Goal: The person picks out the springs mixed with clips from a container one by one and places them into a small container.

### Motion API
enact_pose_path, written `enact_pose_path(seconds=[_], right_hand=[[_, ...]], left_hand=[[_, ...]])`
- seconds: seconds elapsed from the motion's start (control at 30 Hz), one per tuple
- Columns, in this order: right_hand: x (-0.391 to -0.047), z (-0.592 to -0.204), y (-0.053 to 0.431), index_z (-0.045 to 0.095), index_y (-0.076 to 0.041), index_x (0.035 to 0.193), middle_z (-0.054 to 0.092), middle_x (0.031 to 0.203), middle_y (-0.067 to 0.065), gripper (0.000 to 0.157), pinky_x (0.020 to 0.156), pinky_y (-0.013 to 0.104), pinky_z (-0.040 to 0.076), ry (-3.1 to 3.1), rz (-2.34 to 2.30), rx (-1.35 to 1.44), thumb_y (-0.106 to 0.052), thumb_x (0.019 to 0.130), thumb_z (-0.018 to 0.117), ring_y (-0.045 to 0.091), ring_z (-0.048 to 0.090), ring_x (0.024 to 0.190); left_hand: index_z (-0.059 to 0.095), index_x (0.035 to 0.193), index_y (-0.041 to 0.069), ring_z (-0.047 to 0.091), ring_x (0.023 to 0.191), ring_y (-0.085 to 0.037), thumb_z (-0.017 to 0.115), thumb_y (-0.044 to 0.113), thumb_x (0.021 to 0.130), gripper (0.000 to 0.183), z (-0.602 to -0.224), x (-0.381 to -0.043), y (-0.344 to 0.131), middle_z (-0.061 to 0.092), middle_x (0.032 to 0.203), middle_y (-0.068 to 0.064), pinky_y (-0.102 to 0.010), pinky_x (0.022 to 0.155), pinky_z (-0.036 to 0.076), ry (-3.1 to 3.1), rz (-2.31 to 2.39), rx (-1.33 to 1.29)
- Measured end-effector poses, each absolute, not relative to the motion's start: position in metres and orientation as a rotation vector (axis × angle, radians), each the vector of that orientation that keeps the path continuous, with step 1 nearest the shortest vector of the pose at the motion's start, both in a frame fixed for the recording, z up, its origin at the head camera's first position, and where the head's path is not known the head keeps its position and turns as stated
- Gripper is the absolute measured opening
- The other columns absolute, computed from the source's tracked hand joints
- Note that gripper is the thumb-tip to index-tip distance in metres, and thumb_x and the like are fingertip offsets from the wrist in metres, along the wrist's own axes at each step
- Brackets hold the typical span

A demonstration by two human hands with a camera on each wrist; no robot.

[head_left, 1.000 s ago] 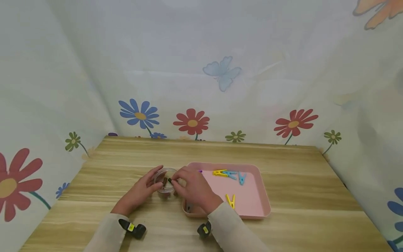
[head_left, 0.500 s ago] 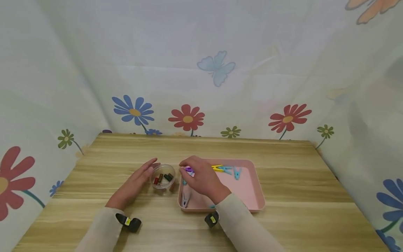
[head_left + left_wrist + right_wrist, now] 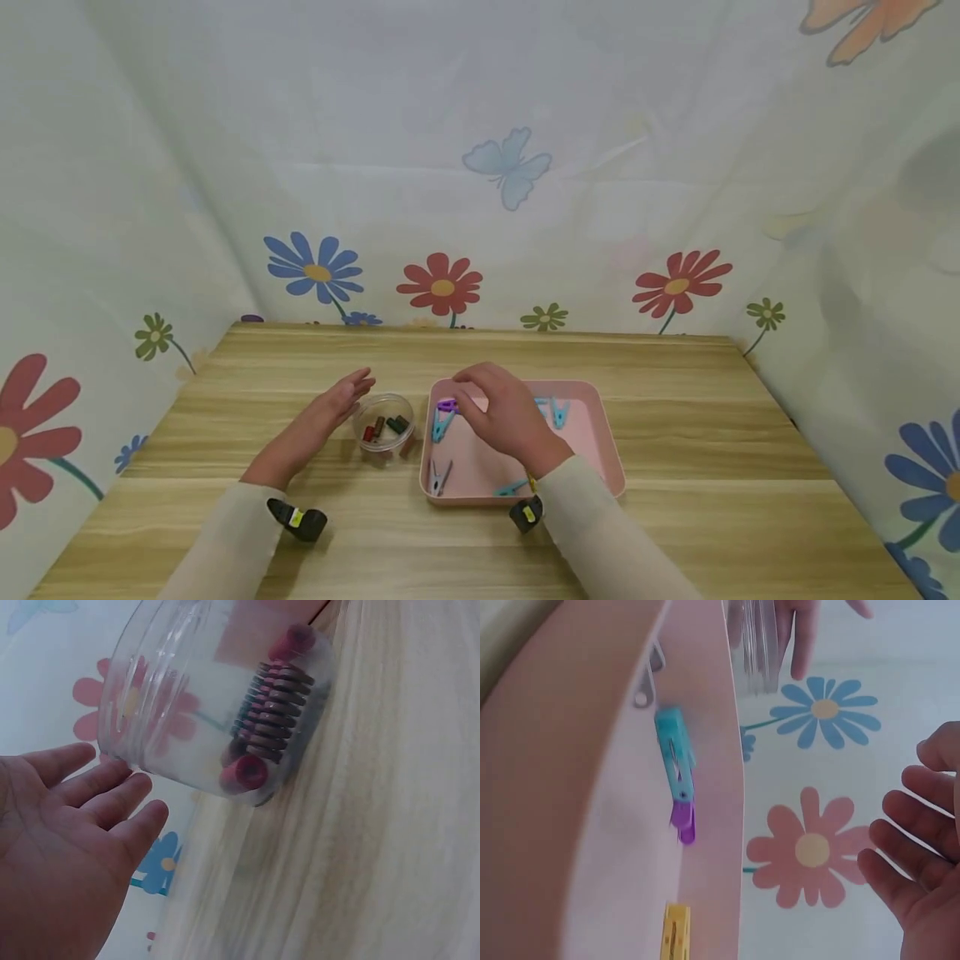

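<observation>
A clear round plastic jar (image 3: 386, 447) stands on the table without a lid. Small red, brown and dark green pieces lie inside; the left wrist view shows red hollow cylinders (image 3: 245, 774) and a brown ribbed piece (image 3: 276, 712). My left hand (image 3: 324, 419) is beside the jar, fingers extended, fingertips right at its rim in the left wrist view. Over the left part of a pink tray (image 3: 480, 454) hovers my right hand (image 3: 513, 417), fingers loosely bent with nothing between them. Beneath and around it lie clothespins: purple (image 3: 447, 406), light blue (image 3: 442, 426) and grey (image 3: 439, 479).
More light blue clothespins (image 3: 559, 413) lie in the tray's back and front parts. A yellow clothespin (image 3: 676, 934) shows in the right wrist view. Flower-printed sheeting (image 3: 510, 175) rises behind and beside the wooden table (image 3: 690, 417).
My right hand has let go of a small dark green piece, now in the jar, and moved right over the tray. My left hand has come off the jar and drawn slightly left.
</observation>
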State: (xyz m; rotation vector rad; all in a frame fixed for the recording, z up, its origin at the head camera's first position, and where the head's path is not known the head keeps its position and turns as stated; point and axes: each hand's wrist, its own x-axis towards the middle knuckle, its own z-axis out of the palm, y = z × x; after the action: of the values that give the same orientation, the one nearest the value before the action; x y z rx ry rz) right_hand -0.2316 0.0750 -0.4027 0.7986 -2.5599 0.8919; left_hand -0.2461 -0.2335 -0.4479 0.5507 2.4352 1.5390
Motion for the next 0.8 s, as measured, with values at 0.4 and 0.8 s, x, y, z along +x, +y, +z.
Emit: enact_pose_path(seconds=[0.4, 0.8], right_hand=[[-0.238, -0.403, 0.092, 0.05, -0.017, 0.14, 0.054, 0.141, 0.004, 0.046, 0.108, 0.045, 0.043, -2.763, 0.743, 0.697, -0.038, 0.099, 0.053, 0.025, 0.049, 0.132], [-0.247, -0.405, 0.116, 0.036, -0.013, 0.15, 0.041, 0.153, 0.007, 0.062, 0.115, 0.046, 0.035, -2.849, 0.452, 0.662, -0.037, 0.097, 0.056, 0.028, 0.038, 0.141]], left_hand=[[0.019, 0.156, 0.02, 0.023, 0.146, -0.042, 0.027, 0.054, 0.103, 0.063, -0.439, -0.245, -0.233, 0.026, 0.16, -0.012, -0.067, 0.112, 0.02, 2.715, 1.239, 0.418], [0.02, 0.155, 0.009, 0.025, 0.144, -0.045, 0.031, 0.055, 0.102, 0.071, -0.432, -0.246, -0.229, 0.024, 0.158, -0.022, -0.063, 0.114, 0.023, 2.938, 0.942, 0.429]])
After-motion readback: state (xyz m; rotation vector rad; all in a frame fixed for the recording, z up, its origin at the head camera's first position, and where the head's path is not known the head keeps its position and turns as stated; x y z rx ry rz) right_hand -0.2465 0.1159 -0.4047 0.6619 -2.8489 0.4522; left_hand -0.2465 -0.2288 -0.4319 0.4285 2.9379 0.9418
